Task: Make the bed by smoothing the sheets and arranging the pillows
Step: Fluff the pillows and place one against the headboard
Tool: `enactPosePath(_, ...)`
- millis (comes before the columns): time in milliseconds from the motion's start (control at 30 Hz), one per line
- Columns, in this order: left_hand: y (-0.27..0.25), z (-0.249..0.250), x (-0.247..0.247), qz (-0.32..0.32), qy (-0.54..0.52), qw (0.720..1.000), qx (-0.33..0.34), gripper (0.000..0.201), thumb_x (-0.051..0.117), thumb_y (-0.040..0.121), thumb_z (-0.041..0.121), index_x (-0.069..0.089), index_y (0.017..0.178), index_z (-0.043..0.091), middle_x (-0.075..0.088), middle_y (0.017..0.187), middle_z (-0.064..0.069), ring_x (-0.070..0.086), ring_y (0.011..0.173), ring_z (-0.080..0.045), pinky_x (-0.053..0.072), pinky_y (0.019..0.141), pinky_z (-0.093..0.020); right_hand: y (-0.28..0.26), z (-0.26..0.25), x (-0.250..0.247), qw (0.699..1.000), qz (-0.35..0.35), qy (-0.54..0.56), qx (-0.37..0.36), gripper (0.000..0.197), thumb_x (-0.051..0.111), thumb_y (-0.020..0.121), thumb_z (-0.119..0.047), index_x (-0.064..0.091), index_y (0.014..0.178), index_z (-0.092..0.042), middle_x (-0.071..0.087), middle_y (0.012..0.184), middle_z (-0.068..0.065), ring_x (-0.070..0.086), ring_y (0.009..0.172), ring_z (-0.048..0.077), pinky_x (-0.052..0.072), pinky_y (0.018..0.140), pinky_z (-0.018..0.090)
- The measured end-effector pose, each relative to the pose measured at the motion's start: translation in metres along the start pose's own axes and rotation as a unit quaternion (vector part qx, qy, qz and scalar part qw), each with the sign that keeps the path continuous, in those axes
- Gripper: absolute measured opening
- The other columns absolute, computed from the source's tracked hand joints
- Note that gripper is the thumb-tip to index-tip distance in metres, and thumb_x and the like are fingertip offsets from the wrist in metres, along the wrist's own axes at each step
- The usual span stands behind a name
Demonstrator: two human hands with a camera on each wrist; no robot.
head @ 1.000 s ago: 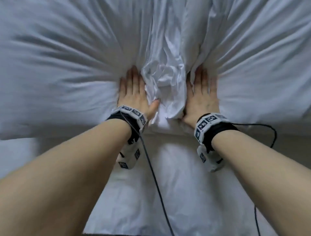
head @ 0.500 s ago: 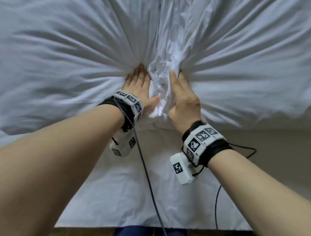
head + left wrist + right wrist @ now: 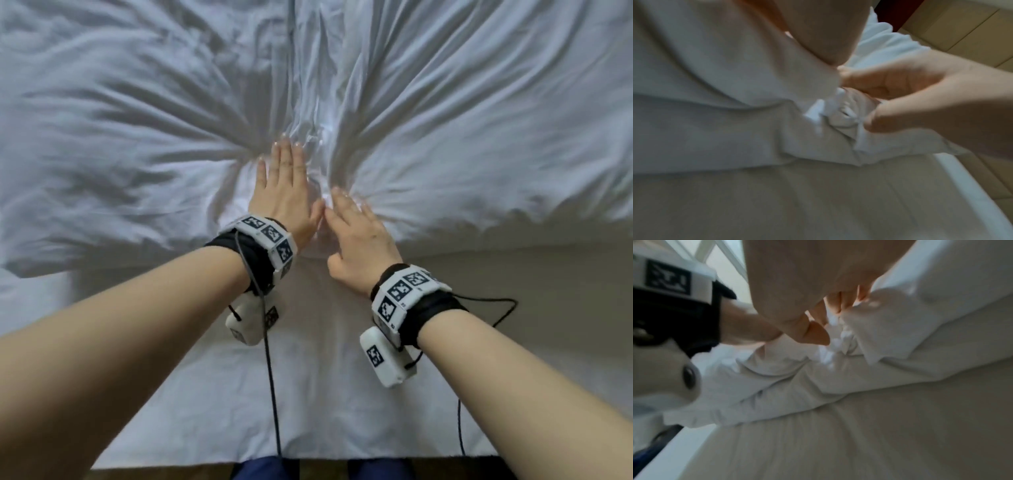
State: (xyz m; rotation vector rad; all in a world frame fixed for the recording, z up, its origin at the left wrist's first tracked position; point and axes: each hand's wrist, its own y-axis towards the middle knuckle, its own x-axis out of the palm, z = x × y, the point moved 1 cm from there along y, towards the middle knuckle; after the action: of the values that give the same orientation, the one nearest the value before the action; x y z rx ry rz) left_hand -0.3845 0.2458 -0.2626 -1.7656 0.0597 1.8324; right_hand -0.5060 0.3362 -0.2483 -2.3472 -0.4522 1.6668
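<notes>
Two white pillows lie side by side at the head of the bed, the left pillow [image 3: 120,154] and the right pillow [image 3: 479,137]. Crumpled pillowcase fabric [image 3: 315,144] bunches up between them. My left hand [image 3: 284,185] lies flat on this fabric with straight fingers and presses it down. Right beside it, my right hand [image 3: 356,229] digs its fingertips into the bunch. In the left wrist view the right hand [image 3: 920,97] curves its fingers and thumb around the crumpled fabric [image 3: 846,113]. The white sheet [image 3: 308,394] lies smooth below my wrists.
The bed's near edge [image 3: 308,460] runs along the bottom, with my legs in blue trousers [image 3: 263,471] against it. Black cables [image 3: 270,377] hang from both wrist cameras over the sheet. A beige strip [image 3: 531,291] shows under the right pillow. Tiled floor [image 3: 972,32] lies beyond the bed.
Both hands have come together from either side of the bunched fabric. The right hand swung left and its fingers now curl onto the bunch. The bunch looks flatter.
</notes>
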Motion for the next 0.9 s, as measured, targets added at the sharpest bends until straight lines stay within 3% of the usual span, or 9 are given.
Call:
enactPosePath(100, -0.006, 0.063, -0.022, 0.086, -0.01, 0.987, 0.133, 0.077, 0.03, 0.099, 0.043, -0.005, 0.154, 0.003, -0.012, 0.161, -0.019, -0.011, 0.149, -0.03, -0.005, 0.121, -0.047, -0.03, 0.051, -0.02, 0.992, 0.125, -0.016, -0.011, 0.069, 0.045, 0.071, -0.018, 0.05, 0.138, -0.002, 0.029, 0.156, 0.016, 0.026, 0.145, 0.032, 0.01, 0.121, 0.047)
enactPosePath(167, -0.001, 0.108, -0.033, 0.103, 0.004, 0.974, 0.204, 0.076, 0.032, 0.098, 0.043, -0.002, 0.155, 0.006, -0.009, 0.162, -0.016, -0.009, 0.15, -0.028, -0.001, 0.121, -0.049, -0.045, 0.101, -0.041, 0.983, 0.177, -0.046, 0.016, 0.067, 0.042, 0.077, -0.02, 0.045, 0.143, -0.004, 0.028, 0.156, 0.018, 0.023, 0.145, 0.035, 0.008, 0.12, 0.05)
enactPosePath(267, 0.017, 0.164, -0.051, 0.125, 0.033, 0.965, 0.23, 0.076, 0.034, 0.094, 0.046, 0.005, 0.156, 0.014, -0.003, 0.163, -0.011, -0.004, 0.15, -0.027, 0.003, 0.118, -0.056, -0.061, 0.173, -0.082, 0.964, 0.235, -0.105, 0.072, 0.064, 0.039, 0.088, -0.03, 0.034, 0.151, -0.019, 0.017, 0.16, 0.015, 0.012, 0.148, 0.034, 0.001, 0.116, 0.058)
enactPosePath(367, 0.041, 0.203, -0.054, 0.113, 0.044, 0.979, 0.163, 0.071, 0.022, 0.094, 0.06, -0.002, 0.155, 0.033, -0.011, 0.163, -0.001, -0.01, 0.15, -0.027, -0.001, 0.109, -0.072, -0.072, 0.228, -0.118, 0.942, 0.28, -0.095, 0.159, 0.064, 0.039, 0.092, -0.037, 0.022, 0.153, -0.034, 0.006, 0.162, 0.012, 0.003, 0.149, 0.035, -0.003, 0.111, 0.066)
enactPosePath(500, 0.068, 0.235, -0.019, -0.005, -0.03, 0.999, 0.01, 0.07, 0.014, 0.088, 0.075, -0.016, 0.146, 0.052, -0.03, 0.157, 0.009, -0.023, 0.147, -0.023, -0.006, 0.093, -0.084, -0.081, 0.288, -0.107, 0.945, 0.214, -0.102, 0.224, 0.066, 0.028, 0.095, -0.056, -0.002, 0.152, -0.045, -0.01, 0.163, 0.007, -0.004, 0.148, 0.039, 0.002, 0.111, 0.07)
enactPosePath(633, 0.105, 0.249, 0.007, -0.074, 0.019, 0.997, -0.001, 0.075, 0.015, 0.086, 0.079, -0.025, 0.142, 0.052, -0.036, 0.155, 0.008, -0.024, 0.146, -0.023, -0.005, 0.095, -0.083, -0.063, 0.319, -0.056, 0.952, 0.175, -0.117, 0.223, 0.07, 0.016, 0.093, -0.064, -0.01, 0.152, -0.039, -0.013, 0.162, 0.012, -0.005, 0.147, 0.041, 0.005, 0.109, 0.071)
enactPosePath(767, 0.127, 0.249, 0.022, -0.084, 0.03, 0.996, -0.019, 0.075, 0.014, 0.084, 0.08, -0.024, 0.142, 0.052, -0.035, 0.155, 0.008, -0.023, 0.147, -0.023, -0.004, 0.097, -0.081, -0.042, 0.329, -0.046, 0.956, 0.175, -0.099, 0.213, 0.07, 0.02, 0.093, -0.063, -0.002, 0.154, -0.036, -0.007, 0.162, 0.016, -0.001, 0.147, 0.043, 0.004, 0.11, 0.07)
enactPosePath(900, 0.112, 0.256, 0.017, -0.065, 0.04, 0.997, -0.028, 0.071, 0.011, 0.086, 0.076, -0.022, 0.144, 0.051, -0.026, 0.159, 0.006, -0.016, 0.148, -0.022, -0.005, 0.098, -0.081, -0.057, 0.334, -0.06, 0.965, 0.154, -0.092, 0.192, 0.074, 0.024, 0.09, -0.065, -0.004, 0.153, -0.039, -0.012, 0.162, 0.011, -0.004, 0.148, 0.039, 0.0, 0.112, 0.068)
